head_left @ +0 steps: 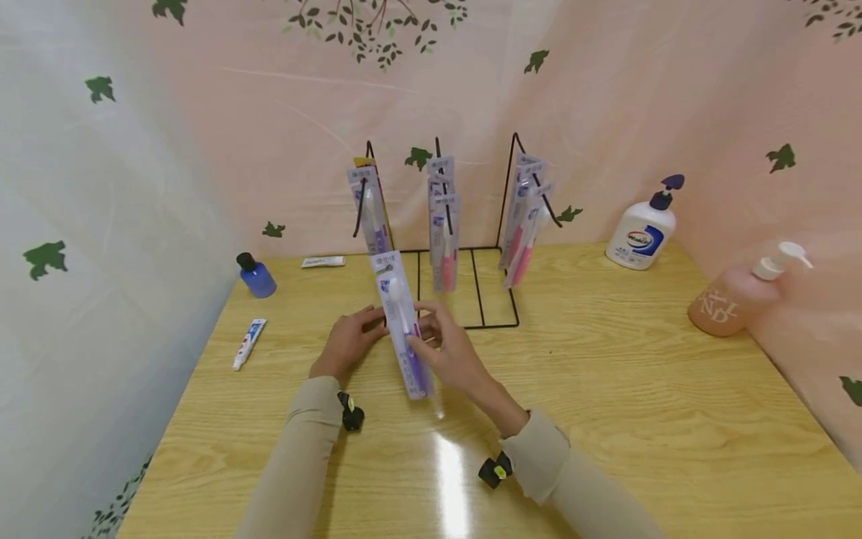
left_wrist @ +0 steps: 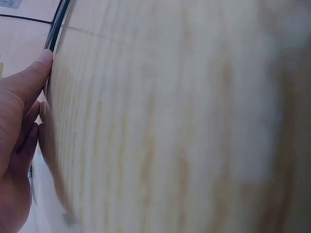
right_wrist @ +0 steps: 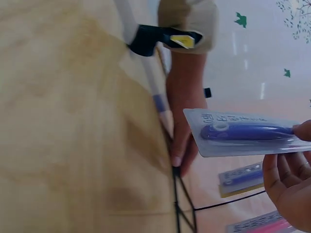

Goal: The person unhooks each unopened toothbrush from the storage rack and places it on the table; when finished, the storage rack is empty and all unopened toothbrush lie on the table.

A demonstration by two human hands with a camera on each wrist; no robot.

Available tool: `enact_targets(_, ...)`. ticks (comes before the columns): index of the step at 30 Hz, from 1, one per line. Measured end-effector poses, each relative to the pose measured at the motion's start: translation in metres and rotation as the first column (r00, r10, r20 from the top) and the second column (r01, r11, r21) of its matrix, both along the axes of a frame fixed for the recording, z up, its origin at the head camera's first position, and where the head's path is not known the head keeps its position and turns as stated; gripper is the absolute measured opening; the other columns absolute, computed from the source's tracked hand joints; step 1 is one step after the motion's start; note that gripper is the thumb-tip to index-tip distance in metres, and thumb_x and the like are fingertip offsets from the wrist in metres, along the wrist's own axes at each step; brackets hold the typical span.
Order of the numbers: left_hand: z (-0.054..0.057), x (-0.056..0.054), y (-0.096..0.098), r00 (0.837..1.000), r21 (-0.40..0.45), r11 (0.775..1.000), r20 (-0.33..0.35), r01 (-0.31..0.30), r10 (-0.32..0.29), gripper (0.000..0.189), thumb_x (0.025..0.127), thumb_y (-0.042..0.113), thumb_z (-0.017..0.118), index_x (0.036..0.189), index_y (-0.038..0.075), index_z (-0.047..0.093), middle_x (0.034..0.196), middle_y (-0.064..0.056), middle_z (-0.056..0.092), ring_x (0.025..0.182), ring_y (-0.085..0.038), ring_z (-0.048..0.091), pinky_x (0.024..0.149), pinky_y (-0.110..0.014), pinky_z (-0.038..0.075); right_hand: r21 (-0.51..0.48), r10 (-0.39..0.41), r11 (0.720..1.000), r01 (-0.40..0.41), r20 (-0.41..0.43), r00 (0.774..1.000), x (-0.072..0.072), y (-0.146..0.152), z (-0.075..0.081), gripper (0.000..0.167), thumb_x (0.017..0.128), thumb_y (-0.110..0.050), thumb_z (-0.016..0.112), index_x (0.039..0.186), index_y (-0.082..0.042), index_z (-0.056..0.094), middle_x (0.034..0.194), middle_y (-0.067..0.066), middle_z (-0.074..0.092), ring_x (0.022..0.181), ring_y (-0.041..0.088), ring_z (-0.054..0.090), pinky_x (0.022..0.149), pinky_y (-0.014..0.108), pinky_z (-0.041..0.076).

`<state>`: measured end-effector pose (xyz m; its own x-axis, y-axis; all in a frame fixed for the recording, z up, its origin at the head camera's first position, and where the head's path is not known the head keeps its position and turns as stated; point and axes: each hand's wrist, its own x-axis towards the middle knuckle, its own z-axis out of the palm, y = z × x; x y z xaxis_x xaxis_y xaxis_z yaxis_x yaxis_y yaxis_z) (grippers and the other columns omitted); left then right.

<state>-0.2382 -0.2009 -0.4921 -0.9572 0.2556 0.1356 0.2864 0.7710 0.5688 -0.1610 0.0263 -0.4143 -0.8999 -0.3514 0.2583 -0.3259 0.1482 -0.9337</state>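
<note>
My right hand (head_left: 459,358) pinches a packaged toothbrush (head_left: 396,311) with a purple handle, thumb in front and fingers behind. The pack leans in front of a black wire display rack (head_left: 477,288); its purple handle (right_wrist: 248,132) shows close up in the right wrist view. At the rack's front left corner, my left hand (head_left: 346,346) grips the base wire with thumb and fingertips. The left wrist view shows the thumb (left_wrist: 31,77) against the dark wire. Toothbrush packs hang on three prongs: purple on the left (head_left: 373,217), pink in the middle (head_left: 445,251) and right (head_left: 527,239).
A blue bottle (head_left: 257,277), a toothpaste tube (head_left: 250,344) and another small tube (head_left: 323,262) lie or stand left of the rack. To the right are a white pump bottle (head_left: 638,233) and a pink pump bottle (head_left: 730,301). Printed cloth (head_left: 283,112) hangs behind the wooden table (head_left: 606,389).
</note>
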Motion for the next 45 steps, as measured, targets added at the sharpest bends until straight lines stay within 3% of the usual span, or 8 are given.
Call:
enact_targets(5, 0.002, 0.001, -0.001, 1.0, -0.01, 1.0, 0.031, -0.005, 0.005, 0.046, 0.09, 0.032, 0.066, 0.132, 0.015, 0.059, 0.14, -0.02, 0.049, 0.126, -0.041, 0.05, 0.109, -0.052, 0.038, 0.01, 0.005, 1.0, -0.007, 0.187, 0.982, 0.013, 0.0, -0.019, 0.044, 0.093, -0.011, 0.061, 0.133, -0.011, 0.041, 0.101, 0.017, 0.066, 0.086, 0.023, 0.064, 0.075, 0.032, 0.056)
enact_targets(12, -0.001, 0.001, -0.001, 0.999, -0.029, 1.0, 0.052, -0.011, 0.012, 0.046, 0.091, 0.033, 0.064, 0.134, 0.017, 0.057, 0.143, -0.017, 0.048, 0.128, -0.039, 0.048, 0.11, -0.051, 0.037, 0.021, 0.034, 0.999, -0.046, 0.397, 0.917, 0.028, -0.002, -0.034, 0.043, 0.095, -0.006, 0.056, 0.133, -0.009, 0.036, 0.1, 0.016, 0.064, 0.078, 0.019, 0.065, 0.065, 0.034, 0.059)
enact_targets(17, -0.001, 0.001, -0.002, 0.998, -0.019, 1.0, 0.067, -0.008, 0.01, 0.047, 0.092, 0.034, 0.063, 0.135, 0.017, 0.056, 0.145, -0.015, 0.046, 0.131, -0.037, 0.046, 0.111, -0.051, 0.035, 0.041, 0.031, 0.997, -0.058, 0.486, 0.873, 0.033, -0.002, -0.042, 0.041, 0.095, -0.005, 0.056, 0.13, -0.008, 0.035, 0.101, 0.016, 0.063, 0.071, 0.019, 0.065, 0.057, 0.035, 0.058)
enact_targets(23, 0.0, 0.001, -0.001, 0.998, -0.023, 1.0, 0.066, -0.002, 0.003, 0.047, 0.092, 0.032, 0.063, 0.135, 0.016, 0.056, 0.145, -0.016, 0.045, 0.13, -0.038, 0.046, 0.111, -0.052, 0.035, 0.041, 0.033, 0.997, -0.065, 0.537, 0.843, 0.037, 0.0, -0.047, 0.043, 0.093, 0.0, 0.057, 0.13, -0.002, 0.035, 0.1, 0.02, 0.065, 0.065, 0.02, 0.066, 0.06, 0.038, 0.06)
enact_targets(35, 0.001, 0.001, -0.002, 0.998, -0.026, 1.0, 0.067, 0.008, -0.006, 0.047, 0.093, 0.034, 0.062, 0.136, 0.016, 0.054, 0.146, -0.016, 0.045, 0.131, -0.038, 0.045, 0.111, -0.052, 0.035, 0.145, 0.017, 0.983, -0.111, 0.533, 0.846, 0.042, 0.001, -0.055, 0.04, 0.092, 0.002, 0.058, 0.127, 0.003, 0.039, 0.087, 0.013, 0.065, 0.062, 0.018, 0.064, 0.054, 0.03, 0.058)
enact_targets(45, -0.003, 0.0, -0.002, 0.996, -0.03, 1.0, 0.087, 0.006, -0.003, 0.048, 0.093, 0.037, 0.061, 0.138, 0.02, 0.053, 0.148, -0.014, 0.043, 0.132, -0.037, 0.045, 0.111, -0.052, 0.034, 0.345, 0.001, 0.926, -0.151, 0.397, 0.918, 0.046, 0.005, -0.053, 0.043, 0.088, -0.005, 0.066, 0.124, 0.004, 0.045, 0.075, 0.003, 0.064, 0.06, 0.015, 0.061, 0.053, 0.026, 0.053)
